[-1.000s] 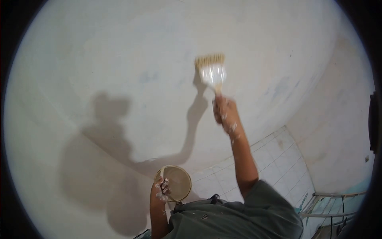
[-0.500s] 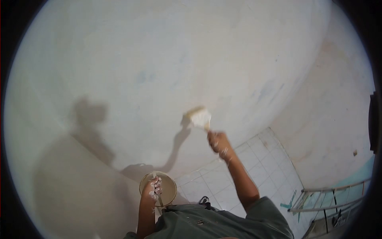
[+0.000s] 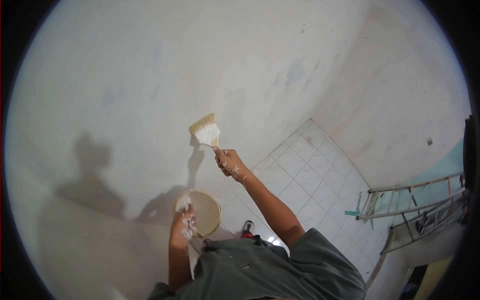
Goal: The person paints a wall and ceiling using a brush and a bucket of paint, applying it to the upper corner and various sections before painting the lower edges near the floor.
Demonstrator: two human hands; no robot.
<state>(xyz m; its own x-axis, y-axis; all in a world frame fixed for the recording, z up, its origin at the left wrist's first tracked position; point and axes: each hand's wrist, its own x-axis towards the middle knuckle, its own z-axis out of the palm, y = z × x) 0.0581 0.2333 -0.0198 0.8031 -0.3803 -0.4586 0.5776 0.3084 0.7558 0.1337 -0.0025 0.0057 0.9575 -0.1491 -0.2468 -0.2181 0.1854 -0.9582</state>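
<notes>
My right hand (image 3: 230, 163) is wrapped round the handle of a wide paintbrush (image 3: 206, 131). White paint coats the brush's ferrule, and its pale bristles point up and left against or just off the whitish wall (image 3: 165, 65); contact cannot be made out. Lower left, my left hand (image 3: 185, 220), spotted with white, is closed at the near-left rim of a round bucket (image 3: 212, 212). Something whitish shows at its fingers, too unclear to name. The bucket's inside looks cream-coloured.
White floor tiles (image 3: 295, 185) lie to the right of the bucket, with a second wall (image 3: 395, 100) beyond. A metal ladder (image 3: 415, 192) is at the right. A foot in footwear (image 3: 247, 227) shows beside the green shirt. Shadows fall on the wall.
The brush and my right hand have moved left in view, and the bristles now show sharply. The view has shifted, bringing more floor and ladder into sight.
</notes>
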